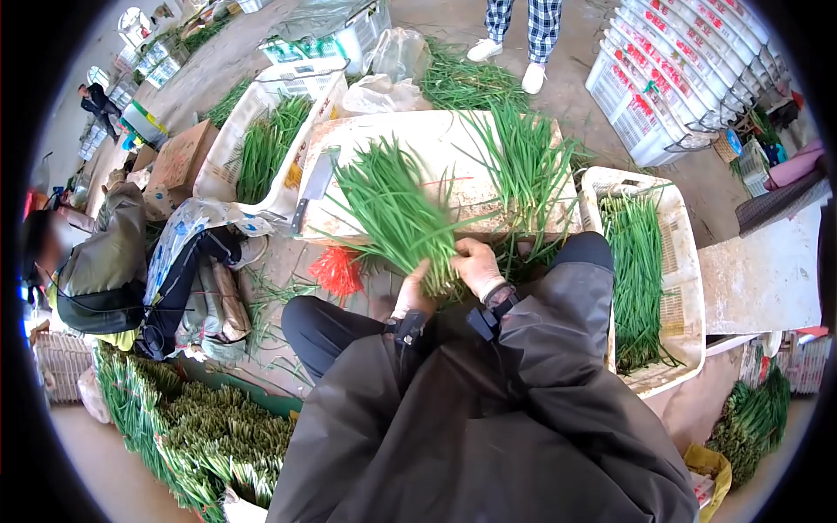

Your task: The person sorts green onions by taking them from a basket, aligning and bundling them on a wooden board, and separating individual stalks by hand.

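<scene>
In the head view, we observe both hands at work at the near side of a pale board (427, 131). The left hand (413, 296) grasps the stalk ends of a bunch (384, 196) of long green leaves, its thumb laid along them. The right hand (478, 268) grasps the same bunch from the other side, its fingers curled in at the stalk ends. We find the bunch tilted, stalk ends towards the wearer, leaves reaching forward and left over the board. Part of it is blurred.

On the board we note a knife (316, 187) at the left end, its dark handle at the near edge, and a loose pile (526, 166) of the same greens at the right end. Just off the near edge, left of the bunch, we record a tuft of red strings (336, 272).

To the right stands a white crate (693, 288) holding greens laid lengthwise. Beyond the board's left end, we see a second crate (212, 170), also holding greens, beside a carton (180, 166). Past the far edge lie clear bags (379, 94) and a heap (471, 78) of greens on the floor. A stack (649, 96) of crates leans at the far right. We note a seated co-worker (105, 253) at left and a standing person's checked trousers (542, 30) beyond the heap.
</scene>
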Demonstrator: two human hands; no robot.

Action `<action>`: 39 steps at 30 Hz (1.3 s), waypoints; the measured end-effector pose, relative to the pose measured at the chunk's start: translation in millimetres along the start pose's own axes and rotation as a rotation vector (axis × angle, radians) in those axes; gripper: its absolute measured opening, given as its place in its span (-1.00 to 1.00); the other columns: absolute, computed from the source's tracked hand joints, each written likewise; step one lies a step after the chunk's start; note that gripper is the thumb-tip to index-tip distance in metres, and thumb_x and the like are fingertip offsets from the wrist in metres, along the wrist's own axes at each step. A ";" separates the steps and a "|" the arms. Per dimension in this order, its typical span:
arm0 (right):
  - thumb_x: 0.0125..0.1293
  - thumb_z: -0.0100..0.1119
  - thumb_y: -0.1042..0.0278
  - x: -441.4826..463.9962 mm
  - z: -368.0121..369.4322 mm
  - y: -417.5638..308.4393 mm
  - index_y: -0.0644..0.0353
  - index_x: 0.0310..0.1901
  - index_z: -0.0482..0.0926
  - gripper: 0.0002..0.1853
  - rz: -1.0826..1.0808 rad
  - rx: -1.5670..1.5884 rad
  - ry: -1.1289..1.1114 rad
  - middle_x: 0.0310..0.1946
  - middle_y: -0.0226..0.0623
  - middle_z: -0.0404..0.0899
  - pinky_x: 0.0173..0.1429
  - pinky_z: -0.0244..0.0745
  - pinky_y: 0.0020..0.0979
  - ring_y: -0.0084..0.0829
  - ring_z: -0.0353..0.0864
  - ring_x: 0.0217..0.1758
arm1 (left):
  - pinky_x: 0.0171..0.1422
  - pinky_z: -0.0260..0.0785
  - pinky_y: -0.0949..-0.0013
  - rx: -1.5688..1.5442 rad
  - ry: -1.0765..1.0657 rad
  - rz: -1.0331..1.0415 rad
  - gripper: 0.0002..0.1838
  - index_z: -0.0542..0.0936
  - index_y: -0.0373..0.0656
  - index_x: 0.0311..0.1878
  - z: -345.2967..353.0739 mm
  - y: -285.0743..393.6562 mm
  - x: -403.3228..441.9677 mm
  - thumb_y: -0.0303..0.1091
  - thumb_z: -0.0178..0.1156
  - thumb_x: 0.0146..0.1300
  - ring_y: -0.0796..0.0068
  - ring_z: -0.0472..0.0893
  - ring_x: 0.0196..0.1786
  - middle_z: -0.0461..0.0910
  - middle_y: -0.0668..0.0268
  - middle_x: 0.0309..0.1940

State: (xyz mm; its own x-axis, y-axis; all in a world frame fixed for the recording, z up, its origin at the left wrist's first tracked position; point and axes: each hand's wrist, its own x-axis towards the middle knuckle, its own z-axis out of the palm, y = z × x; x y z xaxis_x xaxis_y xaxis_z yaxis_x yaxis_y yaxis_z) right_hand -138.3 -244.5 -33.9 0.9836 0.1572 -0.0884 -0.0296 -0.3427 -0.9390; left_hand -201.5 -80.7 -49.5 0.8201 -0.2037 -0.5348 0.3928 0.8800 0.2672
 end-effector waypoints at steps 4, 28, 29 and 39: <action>0.19 0.40 0.26 -0.9 -12.3 -4.3 0.19 0.06 0.65 -0.59 -0.003 -0.403 0.188 -0.12 -0.04 0.76 0.12 0.61 -0.09 0.01 0.73 0.00 | 0.40 0.35 -0.27 0.055 0.050 0.015 -0.45 0.52 0.00 0.39 15.8 2.3 -12.2 0.04 0.29 0.45 0.09 0.62 0.27 0.67 0.22 0.25; 0.43 0.36 0.44 -7.9 -0.1 -30.6 0.24 -0.13 0.63 -0.89 -0.085 0.339 -0.190 -0.29 -0.45 0.62 -0.09 0.49 -0.51 -0.63 0.51 -0.23 | 0.50 0.33 -0.13 -0.007 0.150 0.023 -0.51 0.53 -0.05 0.39 17.0 -0.9 -7.5 0.00 0.11 0.55 0.09 0.56 0.35 0.64 0.23 0.30; 0.45 0.35 0.44 -7.0 -2.7 -31.8 0.25 -0.12 0.62 -0.89 -0.093 0.324 -0.199 -0.29 -0.48 0.61 -0.10 0.48 -0.52 -0.66 0.49 -0.23 | 0.49 0.33 -0.13 -0.002 0.156 0.019 -0.51 0.54 -0.05 0.39 20.3 -0.2 -8.4 0.01 0.12 0.55 0.11 0.57 0.35 0.65 0.24 0.29; 0.44 0.35 0.46 -9.0 -3.2 -23.8 0.27 -0.17 0.63 -0.91 -0.008 0.216 -0.202 -0.35 -0.50 0.61 -0.13 0.44 -0.50 -0.65 0.45 -0.29 | 0.28 0.45 -0.03 0.253 0.192 0.024 -0.55 0.60 -0.02 0.31 11.0 -1.2 -1.7 -0.10 0.35 0.44 0.19 0.59 0.23 0.66 0.30 0.22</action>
State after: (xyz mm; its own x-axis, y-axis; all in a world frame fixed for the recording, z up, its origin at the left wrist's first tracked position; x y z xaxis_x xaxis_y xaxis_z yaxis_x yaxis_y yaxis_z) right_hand -145.8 -240.7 -9.7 0.9291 0.3481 -0.1248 -0.0805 -0.1390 -0.9870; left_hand -198.8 -86.1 -40.0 0.7467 -0.0781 -0.6606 0.4845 0.7443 0.4596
